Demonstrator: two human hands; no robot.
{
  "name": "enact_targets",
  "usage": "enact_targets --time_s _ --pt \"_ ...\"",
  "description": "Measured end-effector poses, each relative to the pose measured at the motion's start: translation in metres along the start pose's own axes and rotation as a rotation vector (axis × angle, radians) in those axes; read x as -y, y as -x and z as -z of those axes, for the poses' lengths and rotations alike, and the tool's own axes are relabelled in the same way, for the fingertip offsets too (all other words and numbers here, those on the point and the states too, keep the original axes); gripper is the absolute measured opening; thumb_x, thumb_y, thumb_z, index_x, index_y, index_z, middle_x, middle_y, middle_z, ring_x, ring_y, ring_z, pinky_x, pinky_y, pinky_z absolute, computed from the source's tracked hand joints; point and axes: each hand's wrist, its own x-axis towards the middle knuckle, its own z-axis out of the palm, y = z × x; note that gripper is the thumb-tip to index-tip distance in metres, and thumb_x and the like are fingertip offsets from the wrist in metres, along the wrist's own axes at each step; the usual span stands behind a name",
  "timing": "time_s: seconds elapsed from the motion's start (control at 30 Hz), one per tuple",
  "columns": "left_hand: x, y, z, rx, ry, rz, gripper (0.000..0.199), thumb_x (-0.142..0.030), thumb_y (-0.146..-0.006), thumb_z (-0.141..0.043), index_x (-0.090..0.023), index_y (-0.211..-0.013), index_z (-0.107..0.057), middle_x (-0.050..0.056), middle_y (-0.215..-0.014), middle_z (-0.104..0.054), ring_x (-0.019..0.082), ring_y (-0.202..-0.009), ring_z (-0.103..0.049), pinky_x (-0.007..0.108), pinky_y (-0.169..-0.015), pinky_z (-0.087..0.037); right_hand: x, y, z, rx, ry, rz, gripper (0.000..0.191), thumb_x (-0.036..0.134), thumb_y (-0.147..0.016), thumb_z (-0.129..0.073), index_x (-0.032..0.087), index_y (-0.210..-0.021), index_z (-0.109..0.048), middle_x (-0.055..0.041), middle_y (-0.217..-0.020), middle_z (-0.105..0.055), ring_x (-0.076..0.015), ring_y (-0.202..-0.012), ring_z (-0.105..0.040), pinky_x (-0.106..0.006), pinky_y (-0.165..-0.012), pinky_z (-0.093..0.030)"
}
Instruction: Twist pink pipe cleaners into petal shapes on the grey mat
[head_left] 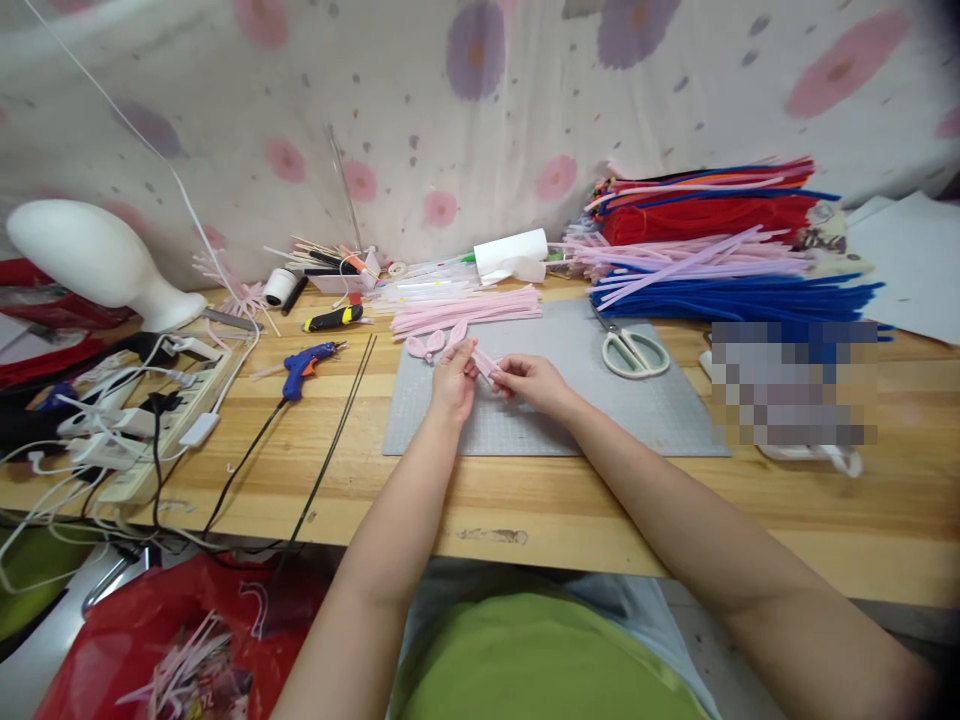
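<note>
Both of my hands are close together above the grey cutting mat. My left hand (454,382) is closed on pink pipe cleaners (484,361), with a looped pink end rising above its fingers. The thumb and fingers of my right hand (531,384) pinch the other end of the same pink piece. A looped pink pipe-cleaner shape (426,347) lies on the mat (555,432) just left of my left hand. Behind my hands is a bundle of pink pipe cleaners (469,311). Scissors (634,353) with pale green handles rest on the mat to the right.
A blue glue gun (301,371), a yellow-black cutter (333,318) and thin dark rods (335,437) lie left. Farther left are a power strip (176,420) and white foam head (97,255). Blue pipe cleaners (735,298) lie back right, near a blurred-out object (787,390).
</note>
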Motion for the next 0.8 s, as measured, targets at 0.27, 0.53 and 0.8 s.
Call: enact_targets --time_s 0.27,0.53,0.8 --pt "-0.007 -0.009 0.016 -0.319 -0.430 -0.223 0.012 -0.026 -0.066 -0.062 -0.016 -0.064 -0.056 -0.004 -0.060 -0.047 0.005 -0.055 -0.040 0.018 -0.056 -0.031 -0.004 -0.004 0.026 -0.214 0.078 -0.025 0.031 0.045 -0.063 -0.063 0.016 -0.065 -0.056 -0.0031 -0.064 -0.062 -0.0069 -0.048 -0.048 -0.020 -0.045 -0.040" --pt "0.015 0.001 0.015 -0.241 -1.606 -0.388 0.015 -0.033 -0.069 -0.059 -0.022 -0.078 -0.061 0.008 -0.096 -0.053 0.024 -0.099 -0.045 0.039 -0.086 -0.029 -0.012 -0.009 0.042 -0.323 0.078 -0.046 0.037 0.052 -0.064 -0.059 0.017 -0.074 -0.058 -0.0034 -0.066 -0.060 -0.0058 -0.044 -0.045 -0.019 -0.040 -0.036" --pt "0.020 0.001 0.016 -0.141 -1.648 -0.422 0.024 -0.036 -0.067 -0.061 -0.020 -0.084 -0.059 0.008 -0.096 -0.053 0.024 -0.097 -0.046 0.038 -0.086 -0.029 -0.017 -0.007 0.042 -0.400 0.359 0.066 0.034 0.047 -0.071 -0.051 0.017 -0.080 -0.064 0.0007 -0.055 -0.051 -0.0076 -0.047 -0.040 -0.020 -0.043 -0.030"
